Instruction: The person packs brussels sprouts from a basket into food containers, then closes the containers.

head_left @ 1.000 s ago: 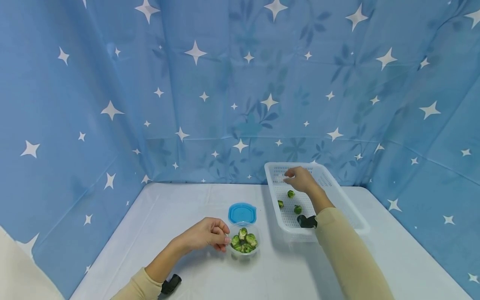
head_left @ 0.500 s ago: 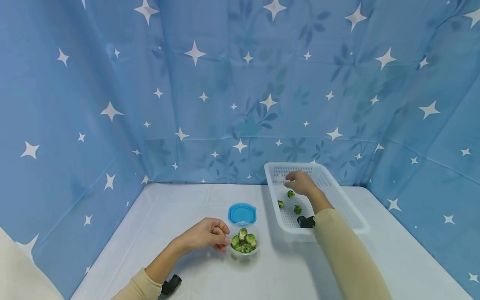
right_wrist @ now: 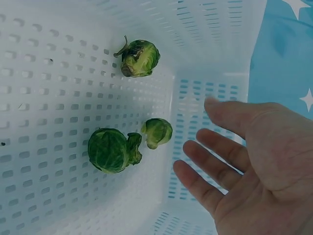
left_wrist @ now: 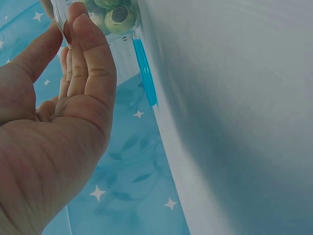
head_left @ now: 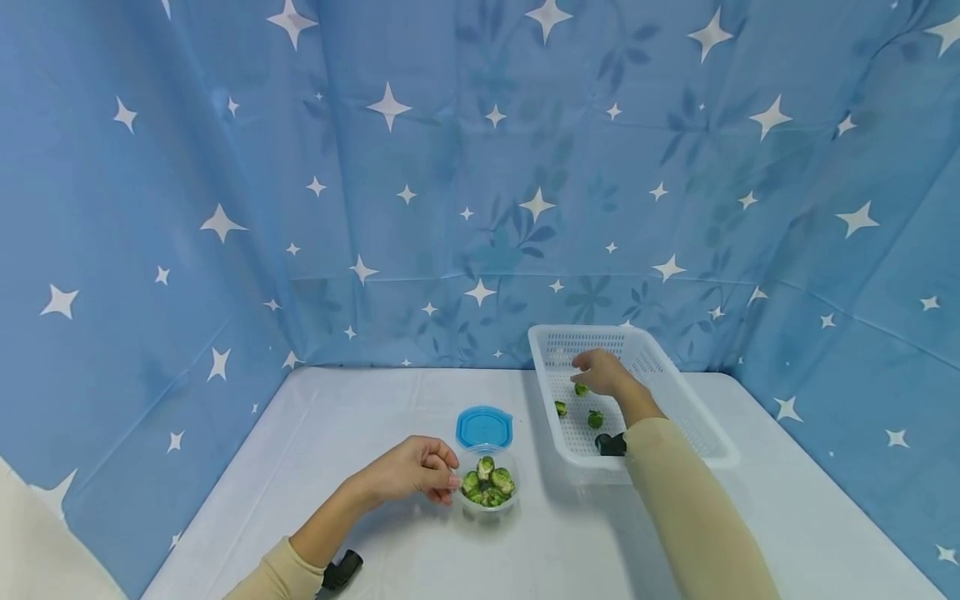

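Observation:
My left hand (head_left: 411,469) pinches the near-left rim of a small clear plastic container (head_left: 469,463) between thumb and fingers. Several Brussels sprouts (head_left: 502,480) fill part of it. In the left wrist view, the container's sprouts (left_wrist: 120,18) show behind the fingertips. Over the white plastic basket (head_left: 678,400), my right hand (head_left: 606,373) hovers with relaxed, spread fingers and nothing in them. Three sprouts lie on the basket floor: a dark green one (right_wrist: 107,150) with a loose leaf, a smaller one (right_wrist: 158,133), and one with a stem (right_wrist: 141,58).
A blue lid (head_left: 484,426) lies on the white table (head_left: 375,400) just behind the container. Blue star-patterned curtains (head_left: 450,167) hang around the back and sides. The basket's raised walls surround the right hand's area.
Above the basket my right hand has lowered slightly and come nearer, now partly covering the far sprout. The left hand stays on the container.

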Tool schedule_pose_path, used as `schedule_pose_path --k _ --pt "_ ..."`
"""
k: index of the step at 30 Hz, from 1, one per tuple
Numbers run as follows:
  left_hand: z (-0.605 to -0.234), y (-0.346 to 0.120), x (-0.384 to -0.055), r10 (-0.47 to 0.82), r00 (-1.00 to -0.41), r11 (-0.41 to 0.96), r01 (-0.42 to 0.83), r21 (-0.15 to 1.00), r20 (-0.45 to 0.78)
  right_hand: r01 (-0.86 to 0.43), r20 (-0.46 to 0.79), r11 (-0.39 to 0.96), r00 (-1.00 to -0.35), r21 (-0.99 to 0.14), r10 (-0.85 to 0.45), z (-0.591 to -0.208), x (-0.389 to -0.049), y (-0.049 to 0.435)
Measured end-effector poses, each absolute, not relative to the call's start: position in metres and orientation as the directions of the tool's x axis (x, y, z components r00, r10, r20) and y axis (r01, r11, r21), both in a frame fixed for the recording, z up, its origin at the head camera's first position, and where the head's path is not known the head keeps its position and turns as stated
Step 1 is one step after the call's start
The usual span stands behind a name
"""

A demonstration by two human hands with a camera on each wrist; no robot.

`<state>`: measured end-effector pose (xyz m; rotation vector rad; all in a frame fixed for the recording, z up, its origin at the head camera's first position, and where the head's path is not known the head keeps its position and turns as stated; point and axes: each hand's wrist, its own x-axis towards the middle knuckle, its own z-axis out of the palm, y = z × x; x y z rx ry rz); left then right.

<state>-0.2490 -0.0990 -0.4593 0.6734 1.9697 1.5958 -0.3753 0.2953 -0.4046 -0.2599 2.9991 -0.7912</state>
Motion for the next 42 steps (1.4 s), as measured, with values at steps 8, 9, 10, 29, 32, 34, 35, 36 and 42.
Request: schedule_pose_path --k 8,9,10,29,32,34,35,36,42 --pt "-0.4577 -0.0989 -0.2476 0.657 -0.749 0.183 0.051 0.982 -0.083 -0.148 -0.099 0.885 -0.972 -0.442 -0.212 -0.4043 -0.3716 0.2958" --pt "-0.4578 -0.0989 -0.248 0.658 -0.748 0.18 0.052 0.982 -0.081 -0.139 -0.116 0.887 -0.971 -0.441 -0.21 -0.4039 -0.3706 0.2956" --pt "-0.458 -0.0989 -0.2482 0.66 -0.747 0.181 0.054 0.982 -0.081 -0.129 -0.134 0.889 -0.969 -0.44 -0.207 -0.4036 -0.3697 0.2958" --pt "-0.4621 -0.0989 -0.2526 0.658 -0.747 0.193 0.055 0.98 -0.088 -0.054 -0.229 0.901 -0.959 -0.431 -0.167 -0.4094 -0.3726 0.299" --pt "-0.4617 -0.099 -0.2522 0.659 -0.747 0.191 0.055 0.98 -0.087 -0.027 -0.233 0.891 -0.961 -0.452 -0.148 -0.4108 -0.3744 0.2993" --pt "-0.4613 -0.0989 -0.2521 0.659 -0.747 0.19 0.054 0.98 -0.086 -0.011 -0.24 0.883 -0.961 -0.469 -0.139 -0.4109 -0.3741 0.2994" --pt "-0.4611 -0.0987 -0.2521 0.659 -0.747 0.189 0.053 0.98 -0.087 0.002 -0.246 0.878 -0.96 -0.479 -0.132 -0.4109 -0.3738 0.2993" --pt "-0.4609 -0.0987 -0.252 0.658 -0.748 0.189 0.052 0.981 -0.087 0.011 -0.25 0.875 -0.96 -0.484 -0.126 -0.4106 -0.3733 0.2992" --pt "-0.4601 -0.0986 -0.2511 0.656 -0.749 0.191 0.046 0.981 -0.093 0.046 -0.277 0.877 -0.956 -0.479 -0.102 -0.4089 -0.3707 0.2974"
